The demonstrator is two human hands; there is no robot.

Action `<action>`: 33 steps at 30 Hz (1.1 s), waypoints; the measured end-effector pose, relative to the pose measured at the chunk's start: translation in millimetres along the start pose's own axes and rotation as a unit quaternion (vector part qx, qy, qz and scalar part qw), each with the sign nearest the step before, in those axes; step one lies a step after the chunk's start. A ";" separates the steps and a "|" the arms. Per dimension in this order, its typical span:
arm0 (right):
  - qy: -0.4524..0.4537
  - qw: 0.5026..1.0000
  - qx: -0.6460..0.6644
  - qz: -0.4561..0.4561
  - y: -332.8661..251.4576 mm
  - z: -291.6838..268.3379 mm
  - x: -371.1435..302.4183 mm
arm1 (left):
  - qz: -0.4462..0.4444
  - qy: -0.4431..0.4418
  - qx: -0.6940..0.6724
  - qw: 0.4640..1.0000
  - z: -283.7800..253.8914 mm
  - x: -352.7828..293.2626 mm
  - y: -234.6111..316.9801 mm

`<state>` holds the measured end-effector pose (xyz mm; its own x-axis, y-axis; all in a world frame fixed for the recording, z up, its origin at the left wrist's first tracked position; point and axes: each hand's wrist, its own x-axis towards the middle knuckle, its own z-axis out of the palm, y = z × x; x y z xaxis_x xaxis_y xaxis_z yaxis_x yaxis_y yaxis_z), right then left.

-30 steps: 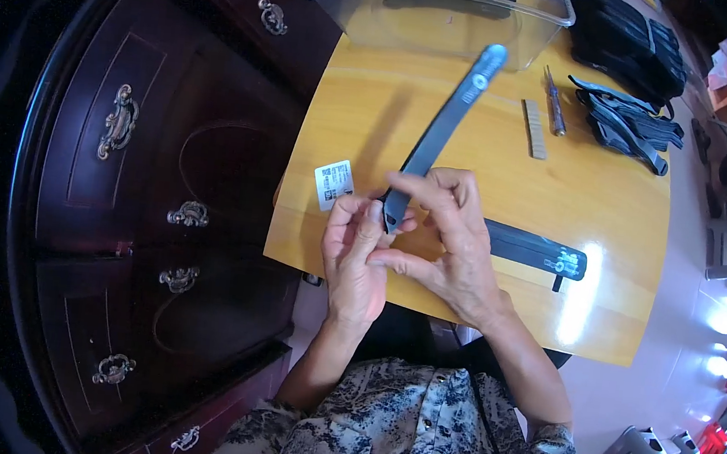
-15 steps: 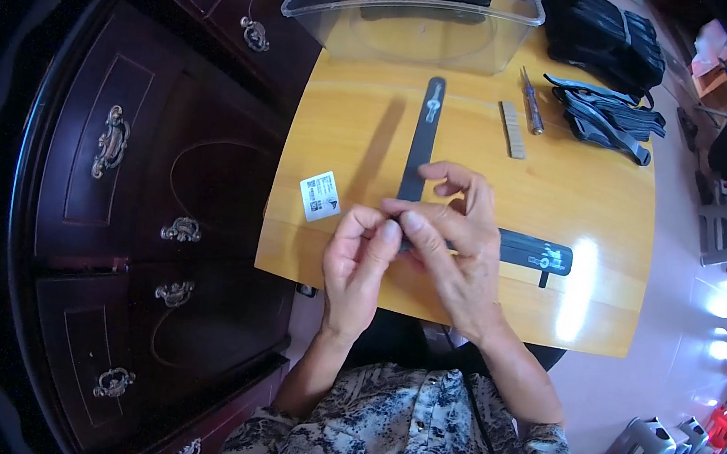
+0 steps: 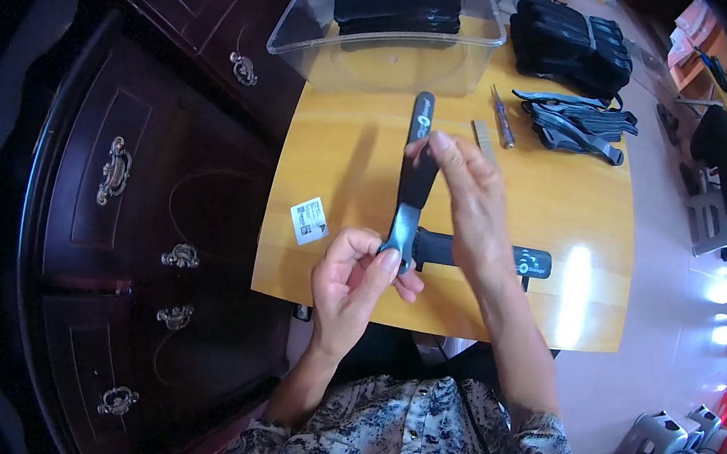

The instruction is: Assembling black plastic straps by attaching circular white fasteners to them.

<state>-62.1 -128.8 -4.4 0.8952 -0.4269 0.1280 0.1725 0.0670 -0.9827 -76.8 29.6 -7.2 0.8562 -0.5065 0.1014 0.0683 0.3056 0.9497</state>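
My left hand (image 3: pixel 349 283) pinches the near end of a black strap (image 3: pixel 406 227), with thumb and fingers closed around a shiny, narrower part. From there the strap runs away from me over the table to a rounded far end with white print. Further up, my right hand (image 3: pixel 478 190) is closed at the strap's upper part, thumb and fingertips pinching its dark band. A second black piece (image 3: pixel 441 248) lies crosswise, passing under my right wrist to a rounded, printed end on the right; whether the two pieces join is hidden by my hands.
On the wooden table (image 3: pixel 319 147) are a white label card (image 3: pixel 309 220), a screwdriver (image 3: pixel 503 118) and a small grey strip (image 3: pixel 482 138). Behind stand a clear plastic bin (image 3: pixel 381 56) with black pieces, a black bundle (image 3: pixel 568 49) and grey-black straps (image 3: pixel 573 125). Dark cabinets (image 3: pixel 177 145) border the left.
My right hand has moved away from my left, up along the strap. A shiny part of the strap now shows above my left fingers. The whole view has shifted slightly.
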 end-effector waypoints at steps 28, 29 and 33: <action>0.169 0.971 0.123 -0.119 -62.4 -68.1 138.2 | 0.013 0.022 0.041 0.999 -38.1 -54.9 -11.3; 0.168 0.970 0.125 -0.122 -60.4 -71.4 140.7 | 0.014 0.023 0.041 0.999 -40.6 -54.1 -12.2; 0.188 0.960 0.166 -0.121 -63.8 -89.4 149.2 | 0.025 0.012 0.058 0.998 -42.3 -50.2 -9.6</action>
<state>23.8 -277.3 65.4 0.6119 -0.7571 0.2288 0.5344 0.1824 -0.8253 -98.8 86.1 -34.0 0.8694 -0.4727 0.1437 -0.0338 0.2332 0.9718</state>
